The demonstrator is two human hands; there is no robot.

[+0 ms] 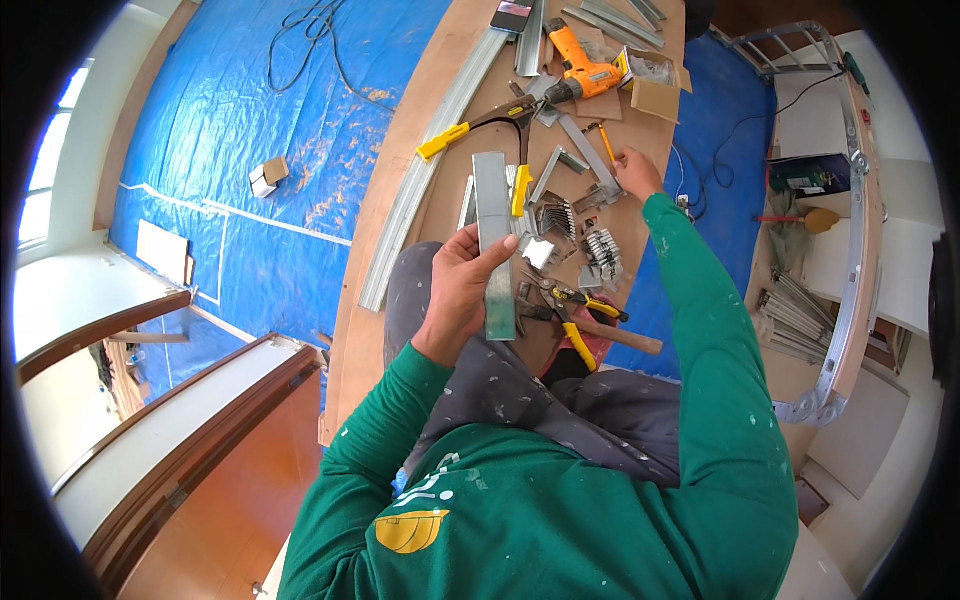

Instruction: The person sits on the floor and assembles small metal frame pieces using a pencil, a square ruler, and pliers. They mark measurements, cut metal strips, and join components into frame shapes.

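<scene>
My left hand (pixel 462 285) grips a flat grey metal strip (pixel 493 215), thumb across its face, holding it upright above my lap. At the right of the board, my right hand (pixel 640 174) has its fingers drawn together at the lower end of a yellow-orange pencil (pixel 606 143). Just left of those fingers lies a metal square (pixel 590 152). A hacksaw (pixel 521 140) with yellow grips rests behind the strip. Small bent metal brackets (pixel 602 252) are heaped nearer me, with yellow-handled snips (pixel 574 330) and a wooden-handled hammer (pixel 625 336) beside them.
An orange drill (pixel 585 72) and an open cardboard box (pixel 655 85) sit farther back on the board. Long metal channels (pixel 425 190) run along its left edge. Blue sheeting (pixel 230 110) covers the floor. A ladder (pixel 850 280) lies at right.
</scene>
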